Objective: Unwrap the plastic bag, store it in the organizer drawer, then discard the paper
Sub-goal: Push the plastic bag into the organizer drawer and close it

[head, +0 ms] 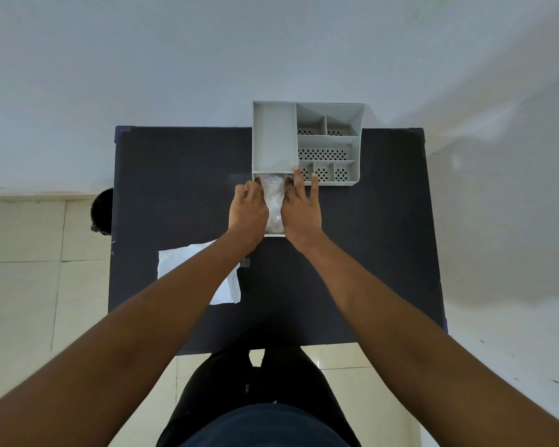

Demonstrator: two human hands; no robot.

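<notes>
Two bare forearms run up from the bottom corners of the frame and meet just above the middle, over a dark tabletop [352, 253]. Nearest us, left of centre, lies the white paper [171, 262], flat and partly hidden under our left forearm; we judge it light and limp, easy to pinch at any free edge or corner when the time comes to throw it out.

Further up, our left hand [247, 211] and right hand [300, 211] sit either side of the pulled-out organizer drawer [274, 234], with the clear plastic bag [274, 201] bunched between them inside it. Our left fingers are curled at the drawer's left wall, touching the bag's edge; whether they pinch it we cannot tell. Our right fingers [299, 179] lie spread and flat, reaching over the drawer's right wall toward the organizer, gripping nothing that we can see.

We take the bag to be very light, soft and slippery, with some spring in its crumples, so it may puff back above the drawer rim. Pressing it down with flat fingers at its middle should serve better than pinching, and the thin film ought not to be dragged across the drawer's walls.

Beyond the hands, in the upper middle of the frame, stands the grey desk organizer [273, 140], its smaller compartments perforated.

At the left edge, past the tabletop, sits a dark round container [102, 211]; what it is we cannot say.
</notes>
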